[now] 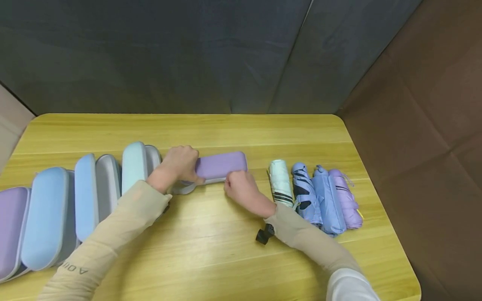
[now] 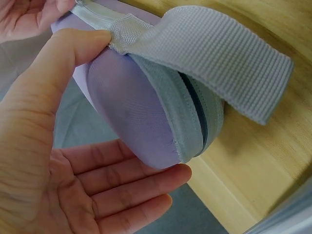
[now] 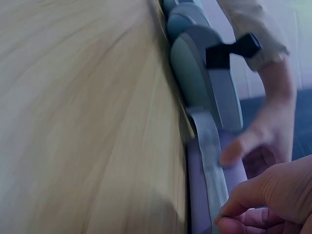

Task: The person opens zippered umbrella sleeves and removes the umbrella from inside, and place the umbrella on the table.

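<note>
A purple zippered case [image 1: 221, 164] lies on the table in front of me in the head view. My left hand [image 1: 181, 162] holds its left end, the thumb pressing beside the grey strap [image 2: 219, 56] and the fingers behind the shell. In the left wrist view, a dark gap shows along the zip at this end. My right hand [image 1: 246, 190] is at the case's front right edge. The right wrist view shows its thumb and finger pinching a small tab, seemingly the zipper pull [image 3: 222, 217], on the grey zip band.
At left stand a mint case [image 1: 134, 165], two blue cases [image 1: 45, 217] and another purple case [image 1: 13, 230], several with parted halves. Folded umbrellas lie at right: mint [image 1: 280, 179], patterned blue [image 1: 306, 196], plain blue [image 1: 329, 205] and purple [image 1: 347, 200].
</note>
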Tool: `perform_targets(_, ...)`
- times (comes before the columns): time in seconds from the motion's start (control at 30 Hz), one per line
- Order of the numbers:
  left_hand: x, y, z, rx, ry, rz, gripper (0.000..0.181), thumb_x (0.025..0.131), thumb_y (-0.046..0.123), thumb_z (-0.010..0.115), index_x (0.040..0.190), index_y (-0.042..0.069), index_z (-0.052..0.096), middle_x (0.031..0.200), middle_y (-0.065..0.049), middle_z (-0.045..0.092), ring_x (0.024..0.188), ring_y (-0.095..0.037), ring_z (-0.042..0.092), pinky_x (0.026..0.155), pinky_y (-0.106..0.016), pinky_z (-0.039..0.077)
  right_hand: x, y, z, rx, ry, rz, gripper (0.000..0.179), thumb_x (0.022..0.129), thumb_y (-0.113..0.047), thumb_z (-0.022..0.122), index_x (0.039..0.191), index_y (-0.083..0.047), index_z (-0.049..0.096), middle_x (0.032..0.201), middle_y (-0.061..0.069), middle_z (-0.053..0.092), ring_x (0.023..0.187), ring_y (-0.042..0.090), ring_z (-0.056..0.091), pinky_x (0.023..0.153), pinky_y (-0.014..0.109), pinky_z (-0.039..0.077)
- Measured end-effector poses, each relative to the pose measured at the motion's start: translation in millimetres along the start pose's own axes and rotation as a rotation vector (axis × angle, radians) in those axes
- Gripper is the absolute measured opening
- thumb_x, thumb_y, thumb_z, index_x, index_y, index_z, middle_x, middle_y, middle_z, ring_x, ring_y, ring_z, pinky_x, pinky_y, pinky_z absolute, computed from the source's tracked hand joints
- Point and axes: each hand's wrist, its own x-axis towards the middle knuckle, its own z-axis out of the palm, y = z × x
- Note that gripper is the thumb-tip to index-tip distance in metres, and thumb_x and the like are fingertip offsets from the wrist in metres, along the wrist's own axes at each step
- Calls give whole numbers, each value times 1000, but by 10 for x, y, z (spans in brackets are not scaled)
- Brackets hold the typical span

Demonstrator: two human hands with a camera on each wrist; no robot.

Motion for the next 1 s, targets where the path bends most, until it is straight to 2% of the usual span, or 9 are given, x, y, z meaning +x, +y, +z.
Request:
perform_targets(0.1, -9, 2, -2, -4, 1, 1, 47, 58, 43, 78, 72, 3, 58, 63, -4, 54, 56, -19, 50, 51, -33, 46, 59, -142, 44, -20, -31, -16, 43, 77, -2, 62, 47, -15, 35, 45, -6, 34, 43, 8, 34, 40, 19, 32)
perform_targets(0.23, -12, 12, 4, -7, 8, 1, 45, 58, 43, 78, 69, 5, 56, 62, -4, 53, 55, -18, 48, 50, -32, 46, 113, -295, 92, -33, -64, -51, 39, 78, -3, 62, 50, -14, 37, 47, -5, 36, 44, 8, 36, 40, 18, 32)
perform_targets(0.37, -14, 24, 10, -16, 14, 7, 45, 58, 42, 78, 68, 5, 55, 62, -4, 52, 55, -18, 47, 49, -32, 45, 134, -348, 111, -42, -86, -71, 31, 78, -2, 62, 52, -11, 46, 50, -2, 43, 45, 9, 41, 40, 19, 35)
perform_targets(0.47, -33, 31, -2, -28, 4, 2, 45, 59, 41, 78, 71, 4, 56, 63, -4, 53, 56, -18, 48, 50, -32, 46, 145, -296, 72, 23, -130, -111, 21, 81, -4, 62, 61, -7, 59, 57, 0, 56, 49, 8, 48, 44, 16, 39)
perform_targets(0.53, -55, 33, -22, -33, -9, -5, 46, 59, 40, 79, 74, 2, 57, 66, -5, 54, 58, -19, 50, 52, -33, 47, 168, -213, 7, 90, -162, -160, 12, 83, -6, 63, 71, -6, 66, 66, 2, 64, 54, 8, 54, 50, 13, 42)
perform_targets(0.63, -99, 36, -65, -61, -26, -11, 45, 60, 33, 82, 82, -1, 61, 73, -8, 59, 63, -21, 55, 59, -36, 50, 238, -16, -135, 200, -147, -200, 6, 83, -9, 67, 85, -4, 70, 78, 5, 69, 65, 11, 61, 59, 14, 47)
perform_targets(0.77, -156, 41, -106, -80, -41, -7, 50, 59, 19, 83, 99, -4, 64, 88, -14, 65, 76, -26, 61, 69, -41, 53, 355, 367, -324, 218, -108, -116, 22, 83, -14, 69, 102, -3, 68, 103, 10, 64, 97, 22, 58, 87, 30, 47)
perform_targets(0.9, -172, 40, -106, -65, -49, 2, 59, 60, 13, 81, 113, -4, 61, 98, -18, 65, 86, -31, 62, 71, -44, 53, 403, 725, -454, 275, -285, -62, 42, 87, -16, 64, 125, 0, 56, 128, 15, 53, 122, 29, 45, 105, 38, 33)
perform_targets(1.0, -145, 40, -106, -69, -50, -2, 59, 63, 5, 77, 120, -2, 59, 103, -22, 64, 92, -35, 61, 72, -46, 52, 369, 867, -504, 362, -407, -103, 46, 87, -13, 63, 128, 4, 51, 128, 18, 53, 119, 29, 49, 100, 39, 39)
